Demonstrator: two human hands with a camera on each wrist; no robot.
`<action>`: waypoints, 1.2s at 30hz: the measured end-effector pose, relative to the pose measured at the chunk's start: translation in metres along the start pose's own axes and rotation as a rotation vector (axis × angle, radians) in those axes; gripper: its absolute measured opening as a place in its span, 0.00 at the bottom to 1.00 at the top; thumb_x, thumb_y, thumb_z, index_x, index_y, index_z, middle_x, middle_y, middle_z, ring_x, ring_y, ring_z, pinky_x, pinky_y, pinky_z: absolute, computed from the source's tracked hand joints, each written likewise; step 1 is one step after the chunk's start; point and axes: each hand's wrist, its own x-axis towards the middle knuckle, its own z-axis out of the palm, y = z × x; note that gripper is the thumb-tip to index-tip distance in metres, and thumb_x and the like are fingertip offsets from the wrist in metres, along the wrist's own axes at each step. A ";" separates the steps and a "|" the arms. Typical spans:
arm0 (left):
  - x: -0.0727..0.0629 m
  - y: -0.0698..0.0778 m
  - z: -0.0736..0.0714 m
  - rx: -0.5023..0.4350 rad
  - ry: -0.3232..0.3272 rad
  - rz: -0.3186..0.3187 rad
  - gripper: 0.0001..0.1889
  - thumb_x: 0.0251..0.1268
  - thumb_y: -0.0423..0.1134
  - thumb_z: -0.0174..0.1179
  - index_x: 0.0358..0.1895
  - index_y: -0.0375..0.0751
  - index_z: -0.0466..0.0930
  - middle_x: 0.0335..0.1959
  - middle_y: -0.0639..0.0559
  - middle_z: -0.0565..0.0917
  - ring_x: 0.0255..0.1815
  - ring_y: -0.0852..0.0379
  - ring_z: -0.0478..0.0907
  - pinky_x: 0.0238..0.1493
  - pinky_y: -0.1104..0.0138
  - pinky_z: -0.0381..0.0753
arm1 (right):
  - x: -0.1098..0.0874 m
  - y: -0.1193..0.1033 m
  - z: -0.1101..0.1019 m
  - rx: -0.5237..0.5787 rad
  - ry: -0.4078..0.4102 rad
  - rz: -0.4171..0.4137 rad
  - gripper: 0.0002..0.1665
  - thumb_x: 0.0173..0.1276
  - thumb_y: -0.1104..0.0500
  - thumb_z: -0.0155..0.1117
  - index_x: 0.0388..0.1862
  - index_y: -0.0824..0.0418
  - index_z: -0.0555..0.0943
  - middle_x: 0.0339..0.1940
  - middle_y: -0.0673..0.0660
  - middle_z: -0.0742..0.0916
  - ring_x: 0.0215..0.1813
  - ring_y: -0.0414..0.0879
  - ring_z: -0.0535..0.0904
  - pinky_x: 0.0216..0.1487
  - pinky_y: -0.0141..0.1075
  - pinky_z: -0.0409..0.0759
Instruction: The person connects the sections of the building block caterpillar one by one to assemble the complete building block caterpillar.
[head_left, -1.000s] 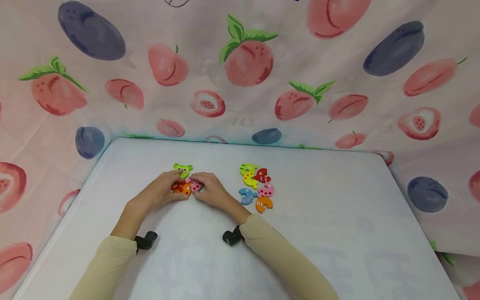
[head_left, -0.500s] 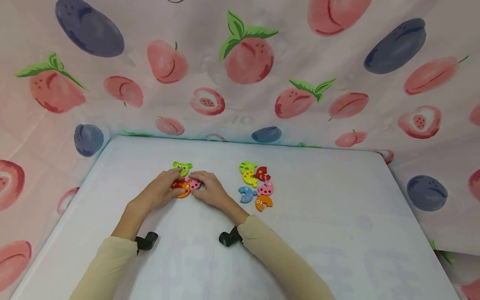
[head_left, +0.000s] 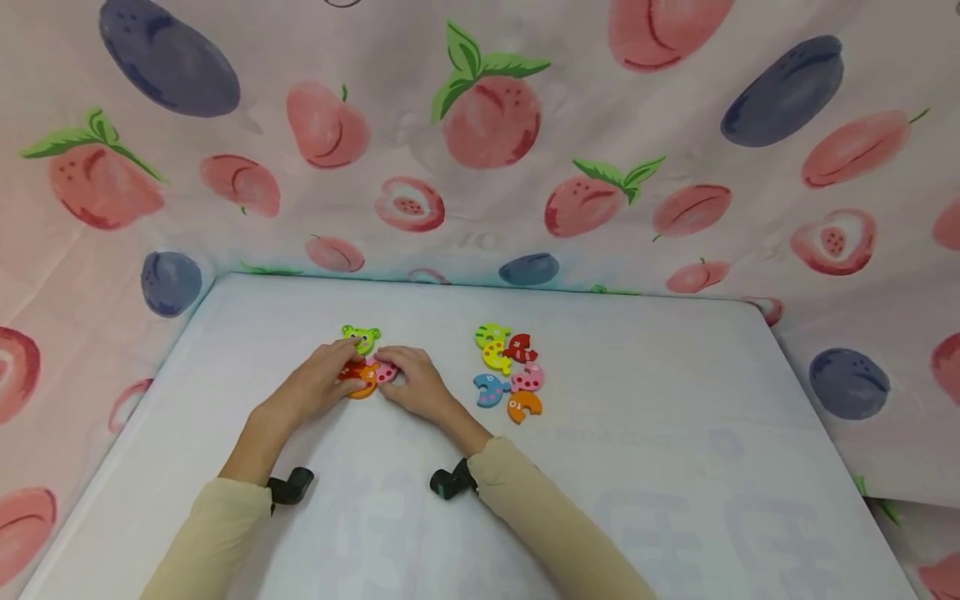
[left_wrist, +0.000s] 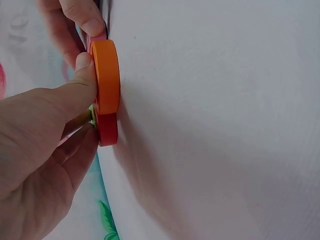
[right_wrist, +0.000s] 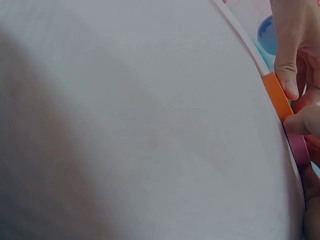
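On the left half of the table, my left hand (head_left: 318,382) holds a joined group of numbered puzzle pieces, its thumb on the orange piece (left_wrist: 108,75) and its fingers at the red piece (left_wrist: 108,132). From the other side my right hand (head_left: 418,385) pinches the pink spotted piece (head_left: 386,372), which meets the orange one. A green animal-head piece (head_left: 363,337) lies at the far end of the group, partly under the left fingers. In the right wrist view the pink piece (right_wrist: 298,149) sits edge to edge with the orange piece (right_wrist: 277,96). My fingers hide much of the red piece.
Right of the hands lie several more pieces: green (head_left: 489,335), yellow (head_left: 495,357), red (head_left: 519,347), pink (head_left: 528,377), blue (head_left: 491,390) and orange (head_left: 523,406). The white table (head_left: 675,417) ends at a fruit-patterned cloth (head_left: 480,208) behind.
The right hand shifts slightly as it brings the pink piece against the orange one. The left thumb moves back a little, showing more of the orange piece. The loose pieces stay put.
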 end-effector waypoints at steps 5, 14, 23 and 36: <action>0.001 0.001 0.001 -0.001 -0.015 -0.027 0.22 0.61 0.38 0.66 0.56 0.35 0.72 0.65 0.36 0.72 0.62 0.38 0.69 0.65 0.45 0.70 | -0.001 0.000 0.000 -0.013 -0.007 0.009 0.27 0.67 0.55 0.64 0.65 0.55 0.75 0.68 0.50 0.77 0.71 0.47 0.68 0.72 0.40 0.67; 0.002 0.007 0.002 -0.003 -0.039 -0.063 0.23 0.64 0.37 0.63 0.59 0.36 0.70 0.68 0.35 0.69 0.66 0.37 0.65 0.66 0.42 0.69 | -0.001 0.001 -0.002 0.028 0.004 0.065 0.32 0.65 0.58 0.62 0.69 0.58 0.70 0.70 0.54 0.75 0.71 0.49 0.68 0.72 0.41 0.68; -0.003 0.007 0.004 0.053 -0.045 -0.019 0.24 0.67 0.38 0.60 0.66 0.47 0.71 0.71 0.35 0.63 0.66 0.34 0.64 0.58 0.39 0.74 | -0.002 0.003 -0.002 0.085 0.030 0.094 0.32 0.66 0.61 0.60 0.69 0.59 0.69 0.68 0.54 0.76 0.65 0.47 0.72 0.67 0.36 0.72; -0.002 0.014 0.006 0.035 -0.025 -0.074 0.25 0.66 0.37 0.60 0.66 0.44 0.71 0.71 0.34 0.63 0.65 0.33 0.64 0.58 0.39 0.73 | -0.014 -0.002 -0.001 0.253 0.088 0.241 0.32 0.68 0.65 0.55 0.71 0.56 0.66 0.69 0.53 0.74 0.67 0.48 0.75 0.67 0.38 0.74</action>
